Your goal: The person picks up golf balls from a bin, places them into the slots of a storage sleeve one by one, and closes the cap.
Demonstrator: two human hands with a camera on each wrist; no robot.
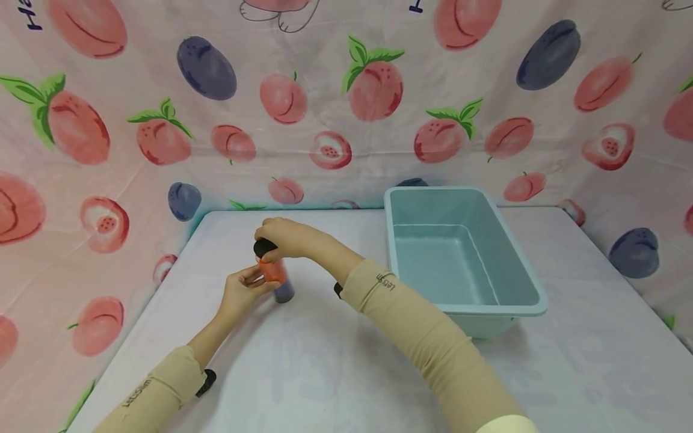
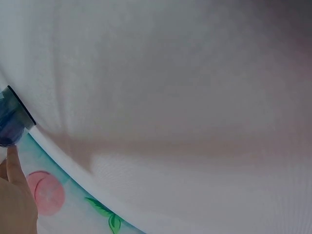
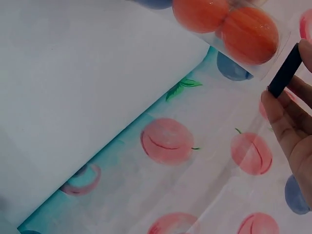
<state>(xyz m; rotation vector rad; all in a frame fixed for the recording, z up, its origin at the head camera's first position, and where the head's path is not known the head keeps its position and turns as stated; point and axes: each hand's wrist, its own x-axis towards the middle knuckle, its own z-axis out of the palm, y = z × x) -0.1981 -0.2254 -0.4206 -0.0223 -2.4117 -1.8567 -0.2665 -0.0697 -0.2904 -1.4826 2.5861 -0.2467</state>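
Observation:
A clear tube with orange balls in its upper part and blue at its lower end stands tilted over the table's left half. My left hand holds it around the side, fingers and thumb on opposite sides. In the left wrist view, fingers of the left hand show beside the tube's blue end. Above the tube my right hand pinches a round black lid. The right wrist view shows this lid by its edge, slightly apart from the tube's end.
A pale blue-green plastic bin stands on the right of the white-covered table, with nothing visible inside it. Fruit-printed cloth hangs behind and beside the table. The right forearm reaches across in front of the bin.

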